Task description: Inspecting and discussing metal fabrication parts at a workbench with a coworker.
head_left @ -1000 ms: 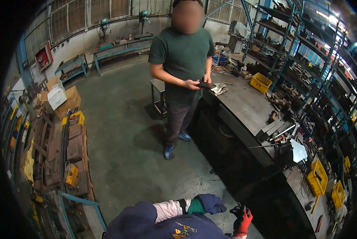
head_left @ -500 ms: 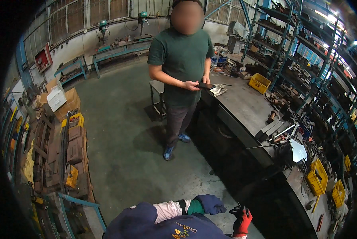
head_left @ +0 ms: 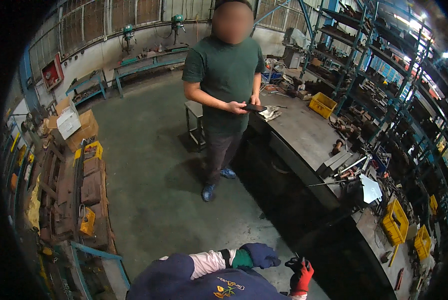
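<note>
My left hand [head_left: 263,255] is at the bottom of the view, in a dark blue covering beyond a green cuff, a black band and a white sleeve. Its fingers are not distinguishable. Just to its right is my right hand [head_left: 301,276], in a red glove with black finger fronts. Those fingers are curled in toward each other. Something small and dark, with a thin tip, seems to be between them, but I cannot make out what it is. My navy top with a yellow embroidered motif fills the lower edge.
A person in a green shirt [head_left: 227,75] stands ahead, holding a dark phone [head_left: 254,107]. Along the right runs a long workbench [head_left: 304,137] with metal parts, tools and yellow bins [head_left: 395,222]. Tall blue shelving [head_left: 366,55] rises behind it. Brown blocks and cardboard boxes [head_left: 86,127] lie left.
The whole scene has shifted slightly left in the view. My hands stay close together at the bottom, with the right fingers turned a little. The other person's stance is nearly the same.
</note>
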Available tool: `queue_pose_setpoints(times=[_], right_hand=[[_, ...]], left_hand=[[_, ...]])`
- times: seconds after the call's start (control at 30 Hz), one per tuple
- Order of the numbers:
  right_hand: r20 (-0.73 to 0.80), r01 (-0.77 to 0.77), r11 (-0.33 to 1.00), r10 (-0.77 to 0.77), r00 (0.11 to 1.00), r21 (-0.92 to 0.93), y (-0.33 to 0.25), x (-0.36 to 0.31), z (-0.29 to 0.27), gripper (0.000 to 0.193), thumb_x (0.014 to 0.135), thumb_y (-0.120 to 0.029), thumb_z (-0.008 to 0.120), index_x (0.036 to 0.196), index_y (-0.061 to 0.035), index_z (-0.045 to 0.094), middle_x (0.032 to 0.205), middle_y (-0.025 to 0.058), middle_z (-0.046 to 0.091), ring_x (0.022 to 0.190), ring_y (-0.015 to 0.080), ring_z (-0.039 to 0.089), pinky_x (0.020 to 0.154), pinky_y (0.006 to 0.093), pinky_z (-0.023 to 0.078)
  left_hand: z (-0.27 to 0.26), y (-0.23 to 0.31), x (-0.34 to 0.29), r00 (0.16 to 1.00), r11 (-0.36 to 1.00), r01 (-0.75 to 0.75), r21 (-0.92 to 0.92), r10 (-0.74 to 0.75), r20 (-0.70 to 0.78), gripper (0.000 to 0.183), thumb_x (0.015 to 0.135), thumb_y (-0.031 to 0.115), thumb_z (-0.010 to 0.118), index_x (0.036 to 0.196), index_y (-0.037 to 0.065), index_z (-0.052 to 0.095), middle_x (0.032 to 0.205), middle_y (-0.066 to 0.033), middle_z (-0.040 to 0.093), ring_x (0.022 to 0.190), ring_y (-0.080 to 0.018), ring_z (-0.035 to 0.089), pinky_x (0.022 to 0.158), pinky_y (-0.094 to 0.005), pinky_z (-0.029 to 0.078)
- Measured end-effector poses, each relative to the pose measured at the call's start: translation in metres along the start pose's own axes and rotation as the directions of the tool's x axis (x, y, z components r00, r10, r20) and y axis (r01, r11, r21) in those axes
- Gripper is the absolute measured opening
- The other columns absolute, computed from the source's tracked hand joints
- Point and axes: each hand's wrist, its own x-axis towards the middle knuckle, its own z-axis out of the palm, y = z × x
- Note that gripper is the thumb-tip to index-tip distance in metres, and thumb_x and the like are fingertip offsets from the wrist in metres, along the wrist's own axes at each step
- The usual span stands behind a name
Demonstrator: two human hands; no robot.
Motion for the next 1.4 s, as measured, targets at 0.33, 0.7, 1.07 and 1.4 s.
queue_pose_setpoints(times=[0.33, 0.7, 1.07, 1.4], right_hand=[[0.469, 0.530, 0.382, -0.247, 0.848, -0.757, 0.012, 0.016, -0.049, 0.047, 0.079, 0.002, 0.051, 0.126, -0.0047, 0.052, 0.101, 0.0201, 0.062, 0.092, 0.0324, 0.059, 0.083, 0.0385, 0.049], [0.515, 0.453, 0.758, -0.183, 0.838, -0.469, 0.020, 0.016, -0.025, 0.038, 0.080, 0.006, 0.043, 0.113, -0.0029, 0.060, 0.095, 0.0199, 0.062, 0.097, 0.0284, 0.057, 0.085, 0.0414, 0.049], [0.260, 0.200, 0.653, -0.005, 0.966, -0.731, 0.000, 0.003, -0.014, 0.039, 0.082, 0.005, 0.041, 0.114, -0.0063, 0.060, 0.113, 0.0186, 0.058, 0.107, 0.0271, 0.055, 0.093, 0.0415, 0.042], [0.096, -0.073, 0.996, 0.077, 0.992, -0.041, -0.007, 0.005, 0.028, 0.022, 0.089, -0.013, 0.053, 0.093, 0.0077, 0.058, 0.081, 0.0168, 0.063, 0.073, 0.0273, 0.064, 0.071, 0.0408, 0.053]], left_hand=[[0.004, -0.006, 0.005, 0.983, 0.987, 0.154, -0.038, -0.149, 0.105, 0.036, 0.078, 0.030, 0.057, 0.113, 0.020, 0.062, 0.092, -0.0068, 0.066, 0.079, -0.0230, 0.063, 0.072, -0.0364, 0.049], [0.021, -0.025, -0.004, 0.985, 0.986, 0.169, 0.010, -0.168, -0.042, 0.029, 0.080, 0.040, 0.056, 0.094, 0.016, 0.065, 0.080, -0.0076, 0.065, 0.071, -0.0248, 0.063, 0.065, -0.0398, 0.048], [0.001, -0.005, -0.011, 0.988, 0.985, 0.149, -0.086, -0.151, -0.015, 0.031, 0.082, 0.041, 0.056, 0.099, 0.017, 0.066, 0.076, -0.0076, 0.066, 0.066, -0.0250, 0.063, 0.065, -0.0389, 0.048], [-0.012, -0.010, -0.015, 0.995, 0.992, 0.090, -0.086, -0.085, 0.059, 0.033, 0.081, 0.027, 0.059, 0.111, 0.014, 0.064, 0.099, -0.0098, 0.065, 0.090, -0.0245, 0.062, 0.079, -0.0373, 0.048]])
